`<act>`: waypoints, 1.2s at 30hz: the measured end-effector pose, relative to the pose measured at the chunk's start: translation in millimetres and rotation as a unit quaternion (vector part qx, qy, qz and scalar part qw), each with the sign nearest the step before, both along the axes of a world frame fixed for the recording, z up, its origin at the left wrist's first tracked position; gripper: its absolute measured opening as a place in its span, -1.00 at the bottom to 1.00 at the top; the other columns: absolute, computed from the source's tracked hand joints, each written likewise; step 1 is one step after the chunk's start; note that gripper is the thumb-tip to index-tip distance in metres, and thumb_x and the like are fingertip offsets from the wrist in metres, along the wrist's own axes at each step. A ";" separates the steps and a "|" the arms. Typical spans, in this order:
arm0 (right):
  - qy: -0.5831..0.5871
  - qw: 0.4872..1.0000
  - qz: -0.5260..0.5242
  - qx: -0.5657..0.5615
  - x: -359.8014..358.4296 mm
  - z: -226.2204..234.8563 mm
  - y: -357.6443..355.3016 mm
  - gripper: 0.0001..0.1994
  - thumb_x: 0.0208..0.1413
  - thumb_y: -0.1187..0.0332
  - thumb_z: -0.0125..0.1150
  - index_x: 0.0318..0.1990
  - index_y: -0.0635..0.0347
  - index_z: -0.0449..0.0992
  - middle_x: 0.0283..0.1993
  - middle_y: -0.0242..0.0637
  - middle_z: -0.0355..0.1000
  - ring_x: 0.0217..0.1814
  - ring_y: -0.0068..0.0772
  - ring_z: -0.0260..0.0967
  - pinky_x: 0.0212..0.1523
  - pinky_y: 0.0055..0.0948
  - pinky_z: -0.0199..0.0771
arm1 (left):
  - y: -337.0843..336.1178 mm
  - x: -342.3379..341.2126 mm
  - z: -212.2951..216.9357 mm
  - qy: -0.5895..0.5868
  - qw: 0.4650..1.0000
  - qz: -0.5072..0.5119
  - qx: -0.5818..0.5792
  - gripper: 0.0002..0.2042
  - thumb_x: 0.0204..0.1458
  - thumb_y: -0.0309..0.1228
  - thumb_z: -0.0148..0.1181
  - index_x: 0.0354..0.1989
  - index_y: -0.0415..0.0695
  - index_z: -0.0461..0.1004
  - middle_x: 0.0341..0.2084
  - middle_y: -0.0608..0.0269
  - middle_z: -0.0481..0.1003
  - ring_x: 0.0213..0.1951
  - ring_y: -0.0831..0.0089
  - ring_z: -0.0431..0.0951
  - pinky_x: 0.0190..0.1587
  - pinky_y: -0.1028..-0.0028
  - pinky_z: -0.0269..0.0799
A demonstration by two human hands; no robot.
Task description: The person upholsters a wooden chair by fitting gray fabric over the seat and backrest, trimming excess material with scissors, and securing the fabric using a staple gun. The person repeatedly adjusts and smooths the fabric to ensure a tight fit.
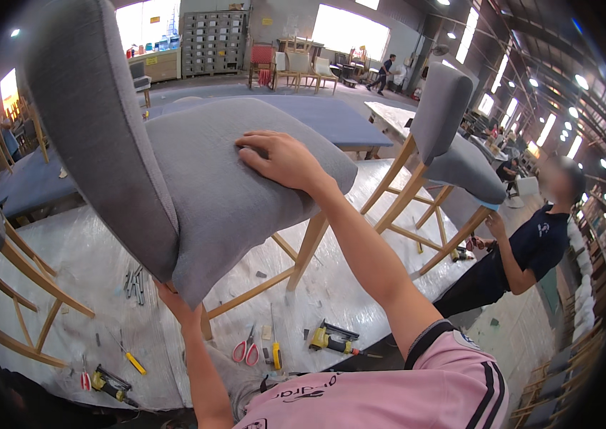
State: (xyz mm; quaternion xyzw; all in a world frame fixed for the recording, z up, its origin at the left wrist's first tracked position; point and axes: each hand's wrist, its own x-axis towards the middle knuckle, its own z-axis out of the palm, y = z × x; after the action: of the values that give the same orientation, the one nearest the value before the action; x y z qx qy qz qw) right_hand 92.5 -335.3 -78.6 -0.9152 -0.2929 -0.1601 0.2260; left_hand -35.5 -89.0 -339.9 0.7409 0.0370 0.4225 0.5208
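Observation:
A grey upholstered chair (217, 164) with pale wooden legs stands in front of me on a plastic-covered table. Its tall backrest (99, 121) rises on the left. My right hand (285, 163) rests palm down on top of the seat, fingers loosely bent against the fabric. Low down, at the corner where backrest and seat meet, my left hand (180, 306) touches the chair from below. The fingers of that hand are mostly hidden behind the upholstery. Loose fabric (206, 275) hangs at this corner, beside the wooden leg.
Red-handled scissors (246, 352), a yellow screwdriver (276, 355) and a staple gun (331, 337) lie near me on the table (245, 300). Another staple gun (111, 386) is at left. More chairs stand on both sides. At right, a co-worker (531, 247) handles another grey chair (453, 161).

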 end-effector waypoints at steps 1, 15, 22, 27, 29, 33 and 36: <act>0.023 0.999 -0.007 0.043 -6.0 3.8 3.2 -0.60 0.33 0.05 0.07 0.17 -0.03 0.62 0.28 -0.20 0.50 0.29 -0.14 0.45 0.32 -0.17 0.40 | 1.1 1.3 1.9 0.012 1.000 0.001 -0.010 -0.10 -0.04 -0.28 0.44 0.44 -0.33 0.06 0.29 -0.19 0.32 0.29 -0.11 0.37 0.33 0.09 0.17; -0.019 0.991 -0.031 0.126 -4.5 -5.6 -2.1 -0.71 0.28 0.21 0.17 -0.06 0.18 0.71 -0.02 -0.11 0.64 -0.01 -0.10 0.61 0.12 -0.29 0.55 | 10.5 13.0 -29.5 -0.003 0.997 0.020 0.076 -0.23 0.11 -0.25 0.35 0.39 -0.37 0.09 0.26 -0.24 0.27 0.30 -0.15 0.28 0.34 0.02 0.12; -0.045 0.980 -0.042 -0.190 -60.1 68.4 -173.0 -0.79 0.26 0.34 0.21 -0.06 0.22 0.64 -0.16 -0.13 0.60 -0.16 -0.16 0.58 -0.06 -0.27 0.61 | 2.0 24.4 -14.8 -0.077 0.793 -0.197 -0.572 -0.13 -0.04 -0.33 0.44 0.45 -0.31 0.12 0.24 -0.11 0.37 0.28 0.03 0.37 0.35 0.24 0.19; 0.474 0.821 -0.170 -0.269 -63.4 46.4 -183.8 -0.72 0.36 0.30 0.17 -0.12 0.44 0.59 -0.30 -0.24 0.58 -0.22 -0.40 0.58 -0.15 -0.41 0.65 | 22.1 20.2 -48.2 0.037 0.993 0.080 0.073 0.04 -0.21 -0.35 0.59 0.47 -0.29 0.05 0.28 -0.08 0.33 0.27 0.05 0.38 0.33 0.25 0.20; 0.361 0.888 -0.163 -0.234 -78.8 45.1 -151.8 -0.68 0.39 0.28 0.16 -0.09 0.49 0.60 -0.28 -0.21 0.60 -0.20 -0.46 0.58 -0.12 -0.45 0.65 | 16.6 27.6 -33.7 0.019 0.999 0.044 0.026 0.02 -0.19 -0.34 0.58 0.45 -0.29 0.06 0.27 -0.07 0.34 0.26 0.07 0.40 0.29 0.26 0.22; -0.001 0.971 -0.071 0.230 -45.8 11.5 -126.5 -0.68 0.38 0.21 0.17 0.01 0.32 0.64 -0.15 -0.19 0.65 -0.10 -0.58 0.57 -0.04 -0.47 0.59 | 11.3 12.7 -8.3 0.007 0.999 -0.037 -0.002 -0.19 -0.06 -0.35 0.50 0.35 -0.30 0.19 0.21 -0.08 0.37 0.22 0.10 0.44 0.25 0.24 0.28; -0.121 0.983 -0.122 0.065 -17.7 -29.5 -72.6 -0.60 0.44 0.05 0.00 0.08 0.11 0.64 0.09 -0.15 0.59 0.21 -0.25 0.49 0.27 -0.24 0.39 | 2.4 4.4 -1.7 0.054 0.993 -0.042 -0.099 -0.29 -0.06 -0.40 0.48 0.26 -0.31 0.26 0.12 -0.08 0.43 0.15 0.11 0.49 0.22 0.25 0.30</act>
State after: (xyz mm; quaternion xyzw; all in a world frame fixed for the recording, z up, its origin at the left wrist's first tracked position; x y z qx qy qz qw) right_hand 74.8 -407.8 -108.1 -0.9013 -0.1928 -0.3147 0.2268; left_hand -31.1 -86.6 -341.6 0.7084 0.0750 0.3542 0.6059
